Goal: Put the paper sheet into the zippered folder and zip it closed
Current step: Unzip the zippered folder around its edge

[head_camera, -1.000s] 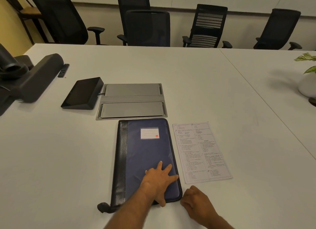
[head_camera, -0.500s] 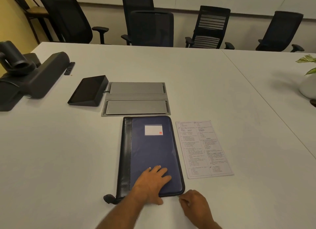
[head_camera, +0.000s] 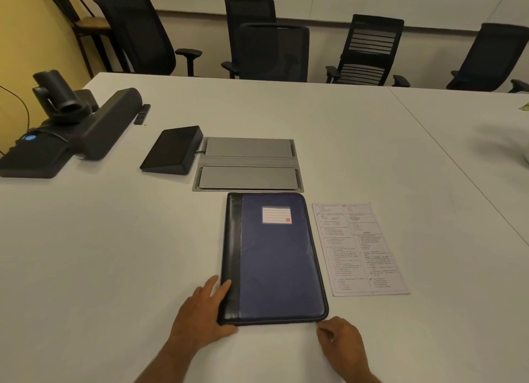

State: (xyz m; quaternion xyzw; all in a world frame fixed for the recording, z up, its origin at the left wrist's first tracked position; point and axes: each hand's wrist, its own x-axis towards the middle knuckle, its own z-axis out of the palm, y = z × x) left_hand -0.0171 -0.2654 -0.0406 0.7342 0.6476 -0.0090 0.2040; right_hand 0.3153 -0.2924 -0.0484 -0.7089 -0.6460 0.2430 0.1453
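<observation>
The zippered folder [head_camera: 274,256], navy with a black spine and a white label, lies flat and closed on the white table [head_camera: 114,253]. The printed paper sheet [head_camera: 360,248] lies flat just to its right, not touching it. My left hand [head_camera: 203,314] clasps the folder's near left corner, with fingers along the spine and the thumb at the near edge. It hides the black tab there. My right hand [head_camera: 340,342] is curled at the near right corner, fingertips pinched against the zip edge. What they hold is too small to tell.
A grey flip-lid cable box [head_camera: 247,165] is set into the table just beyond the folder. A black touch panel [head_camera: 171,150] sits to its left, with a camera and speaker bar [head_camera: 71,125] farther left. Black office chairs [head_camera: 274,53] line the far side.
My left hand slid off the folder's cover to its near left corner and covered the black tab. My right hand stayed at the near right corner. The view shifted slightly.
</observation>
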